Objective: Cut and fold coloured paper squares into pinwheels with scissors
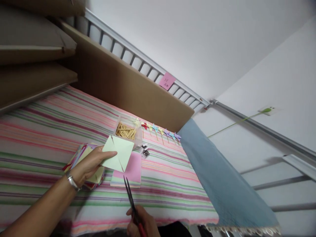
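My left hand (92, 163) pinches a pale green paper square (122, 153) by its left side, thumb on top. Slits run inward from two opposite corners of the square. In my right hand (145, 221) is a pair of scissors (130, 197), dark-bladed with red handles. Their blades are slightly parted, with the tips just below the paper's lower corner. Beneath the square lies a stack of pink and pale paper squares (134, 169). Beside my left wrist sits a thicker pile of coloured papers (82, 152), partly covered by my arm.
A clear plastic box (139, 135) of small wooden sticks (125, 131) stands behind the paper. Several paper pinwheels (161, 131) line the cardboard panel (138, 93). Small metallic pieces (145, 153) lie near the box. A striped cloth (170, 194) covers the surface; blue fabric (209, 171) hangs rightward.
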Motion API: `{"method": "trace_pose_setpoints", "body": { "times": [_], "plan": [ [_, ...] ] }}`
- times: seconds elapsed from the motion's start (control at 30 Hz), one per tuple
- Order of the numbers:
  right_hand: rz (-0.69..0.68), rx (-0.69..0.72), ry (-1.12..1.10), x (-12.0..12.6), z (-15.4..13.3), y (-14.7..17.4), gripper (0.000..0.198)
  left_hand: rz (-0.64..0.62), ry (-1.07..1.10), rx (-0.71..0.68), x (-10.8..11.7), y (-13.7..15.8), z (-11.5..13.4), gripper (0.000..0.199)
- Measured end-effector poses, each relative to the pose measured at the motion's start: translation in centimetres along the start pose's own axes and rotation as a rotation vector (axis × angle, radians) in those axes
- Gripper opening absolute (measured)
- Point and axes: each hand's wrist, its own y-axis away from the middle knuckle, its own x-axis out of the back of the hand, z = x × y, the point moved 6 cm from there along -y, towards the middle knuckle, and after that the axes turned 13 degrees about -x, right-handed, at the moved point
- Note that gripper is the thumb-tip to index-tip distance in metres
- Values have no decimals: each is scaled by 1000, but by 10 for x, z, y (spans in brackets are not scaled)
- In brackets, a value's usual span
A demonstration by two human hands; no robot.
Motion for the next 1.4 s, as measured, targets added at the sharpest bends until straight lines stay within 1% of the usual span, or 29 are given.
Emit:
{"method": "trace_pose_setpoints", "body": {
  "times": [0.07,0.17,0.27,0.5,0.67,0.83,1.03,1.27,1.4],
  "plan": [
    [19,33,39,-1,-5,3,49,-8,-3,4,-1,0,-1,34],
    [8,-2,21,-4,-12,5,50,-11,-16,10,-2,0,-2,33],
    [-2,-18,14,-6,-20,6,51,-26,-24,3,-3,0,-3,37],
    [22,20,61,-7,-37,0,46,-66,-61,2,-6,0,-8,39],
    [21,32,48,-7,-46,1,46,-79,-67,1,-11,2,-5,39],
    [38,25,40,-6,-48,1,44,-75,-71,6,-12,3,-3,37],
    [-2,28,21,-8,-45,-1,45,-79,-74,-4,-12,3,-2,35],
    [23,22,30,-7,-39,-4,43,-69,-73,4,-12,3,-2,41],
    [-10,19,10,-6,-36,-6,43,-74,-77,5,-13,3,-2,41]
  ]
}}
